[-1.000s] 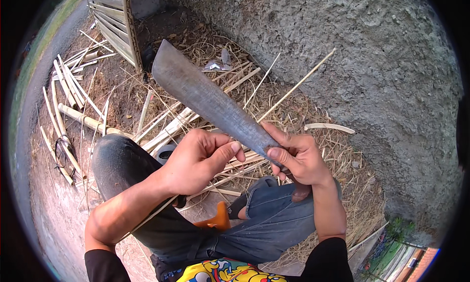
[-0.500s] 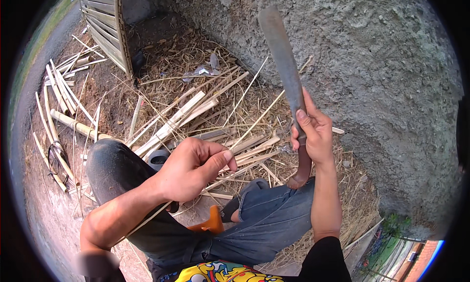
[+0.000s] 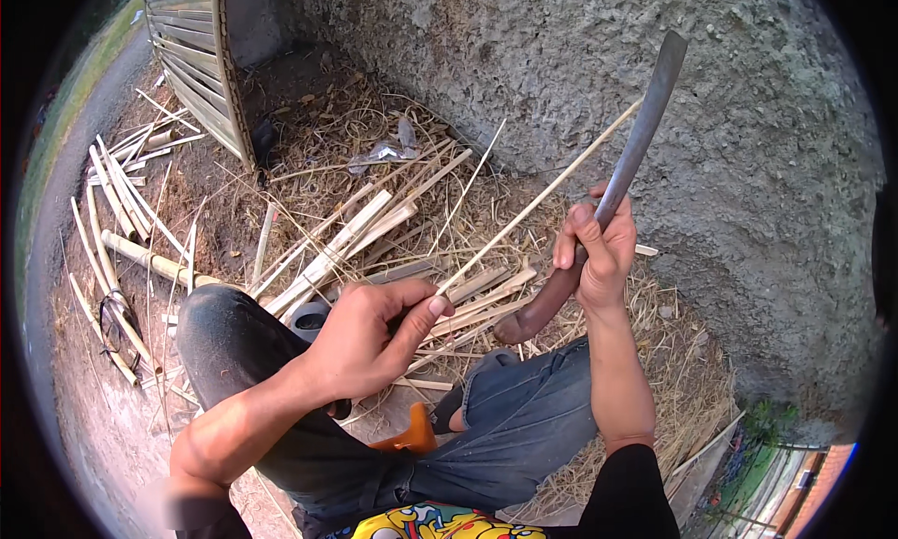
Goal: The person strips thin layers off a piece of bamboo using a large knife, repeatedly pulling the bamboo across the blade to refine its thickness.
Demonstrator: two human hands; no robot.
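Observation:
My left hand pinches a thin bamboo strip between thumb and fingers, above my bent left knee. The strip slants up to the right, and its far end meets or passes behind the machete's blade; I cannot tell if they touch. My right hand is wrapped round the machete where the blade joins the brown curved handle. The blade points up and to the right, nearly edge-on to me, and the hooked handle end hangs down to the left above my right knee.
Split bamboo pieces lie heaped on dry shavings ahead. A bamboo pole and tied strips are at the left. A rough grey wall rises ahead and right; a slatted panel leans far left. An orange object sits between my legs.
My right hand has turned the machete: its tip has swung right, the blade has rolled edge-on, and the handle end has moved up and left. The strip now tilts more steeply.

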